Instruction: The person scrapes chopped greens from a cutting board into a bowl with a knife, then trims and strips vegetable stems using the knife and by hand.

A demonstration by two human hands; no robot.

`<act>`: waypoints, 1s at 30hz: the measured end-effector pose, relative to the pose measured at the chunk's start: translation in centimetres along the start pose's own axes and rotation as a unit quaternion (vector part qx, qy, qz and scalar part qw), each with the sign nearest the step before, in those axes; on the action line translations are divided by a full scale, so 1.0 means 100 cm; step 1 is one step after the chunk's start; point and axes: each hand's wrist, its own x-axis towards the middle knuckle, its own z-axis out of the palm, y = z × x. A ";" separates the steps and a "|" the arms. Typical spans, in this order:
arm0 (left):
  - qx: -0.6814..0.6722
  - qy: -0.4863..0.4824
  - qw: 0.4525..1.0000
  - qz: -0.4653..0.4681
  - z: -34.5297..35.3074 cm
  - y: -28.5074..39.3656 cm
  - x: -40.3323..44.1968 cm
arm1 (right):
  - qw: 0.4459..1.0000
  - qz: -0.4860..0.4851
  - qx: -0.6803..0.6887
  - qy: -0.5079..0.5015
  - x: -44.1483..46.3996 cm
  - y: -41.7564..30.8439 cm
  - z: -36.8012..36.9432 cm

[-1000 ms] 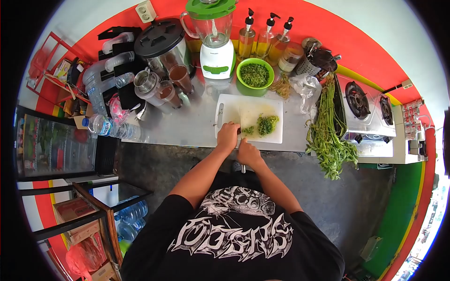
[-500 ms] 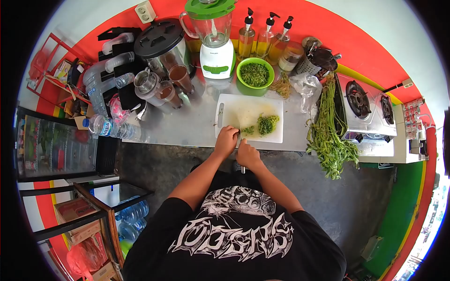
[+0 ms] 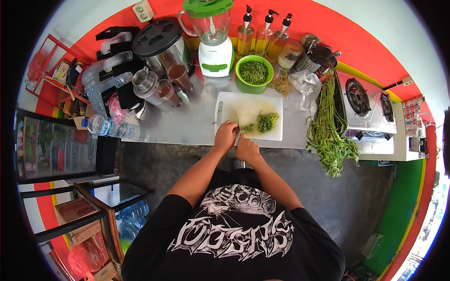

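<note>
The person wears a black printed shirt [image 3: 234, 229]; both forearms extend forward over a dark floor [image 3: 321, 201] to a metal worktop [image 3: 187, 126]. The right hand [image 3: 247, 150] is at the worktop's near edge, fingers wrapped around a knife [image 3: 242, 163]; the handle end projects from the hand toward the body, and the blade is too indistinct to trace. The left hand [image 3: 226, 136] is just beside the right hand, over the near edge of a white cutting board [image 3: 227, 107]; its fingers are curled, but whether they grip anything cannot be told.

The board lies flat on the worktop; a smaller pile [image 3: 247, 128] of chopped greens is on it, just right of the left hand; a larger pile [image 3: 267, 122] of chopped greens lies further right on the same board, apart from the first.

To the right, a bundle of leafy stems [image 3: 330, 126] lies with its leaves overhanging the worktop's near edge; to the left, a water bottle [image 3: 110, 127] lies on its side. Beyond the board stands a green bowl [image 3: 253, 86] containing chopped greens; a crumpled clear bag [image 3: 307, 89] is to its right; two cups of brown liquid [image 3: 179, 76] stand well to its left. Behind are a blender [image 3: 215, 58] with a green lid, three pump bottles [image 3: 244, 40] and a red wall [image 3: 347, 35]; a two-burner stove [image 3: 372, 117] stands at the far right.
</note>
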 end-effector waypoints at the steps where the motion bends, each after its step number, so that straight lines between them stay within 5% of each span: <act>1: 0.010 0.014 0.999 0.038 -0.001 0.002 -0.003 | 1.000 -0.009 -0.015 0.005 0.002 -0.001 -0.002; 6: 0.018 0.038 0.995 0.092 -0.001 0.003 -0.015 | 1.000 -0.008 -0.015 0.009 -0.010 -0.003 0.005; 17: 0.017 -0.023 0.999 -0.043 0.000 -0.001 0.006 | 1.000 0.009 -0.016 -0.003 -0.002 -0.003 0.009; 21: 0.028 -0.032 0.998 -0.037 -0.004 0.004 -0.001 | 1.000 0.002 -0.008 0.005 0.005 -0.001 0.007; 26: -0.002 0.026 0.996 0.086 -0.007 0.007 -0.015 | 1.000 -0.012 0.014 0.019 -0.003 -0.006 -0.006; 30: -0.066 0.047 0.996 0.033 -0.004 0.003 -0.014 | 1.000 0.004 0.011 0.008 -0.011 -0.008 0.001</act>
